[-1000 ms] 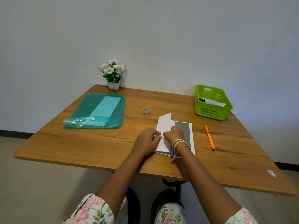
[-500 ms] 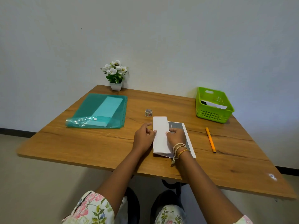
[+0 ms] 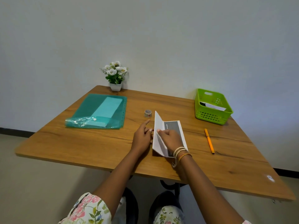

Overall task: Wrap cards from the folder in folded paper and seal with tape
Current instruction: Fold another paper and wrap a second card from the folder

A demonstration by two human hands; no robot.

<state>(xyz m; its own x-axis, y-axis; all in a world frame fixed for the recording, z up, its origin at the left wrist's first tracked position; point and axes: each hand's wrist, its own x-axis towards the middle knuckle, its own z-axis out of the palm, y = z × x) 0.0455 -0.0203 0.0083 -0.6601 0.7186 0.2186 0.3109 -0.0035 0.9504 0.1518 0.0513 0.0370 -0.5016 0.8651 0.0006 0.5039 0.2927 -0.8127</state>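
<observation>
Head view only. Writing: the dark card [image 3: 172, 126] carries a short line of white text near its far-left corner and another near its near edge, both too small to read. The tape roll [image 3: 147, 113] has a printed pattern, no legible brand. A small round sticker [image 3: 269, 178] sits on the counter's near-right corner, unreadable.

Right hand [image 3: 171, 138]: fingers curled, lying on top of the card inside the paper [image 3: 157, 126], fingertips at the fold line pinching the base of the raised flap. Bangles [image 3: 181, 153] and a thread on that wrist. Left hand [image 3: 142, 137]: loosely open, index finger pointing away toward the tape roll, the other fingertips touching the paper's left edge. It grips nothing.

Paper is a white sheet at counter centre, left flap standing up at an angle, the right part flat under the card. Card is partly covered by the right hand.

Folder [image 3: 98, 111]: teal, translucent, snap flap at its near end, lying flat far left on the counter [image 3: 80, 146] with a pale sheet inside. Tape roll stands just beyond the paper's far-left corner, apart from it. Green basket [image 3: 212, 106] far right holds a white and dark piece. Orange pen [image 3: 209, 141] lies right of the paper, well apart. Flower pot [image 3: 115, 76] at the far edge, against the wall.
</observation>
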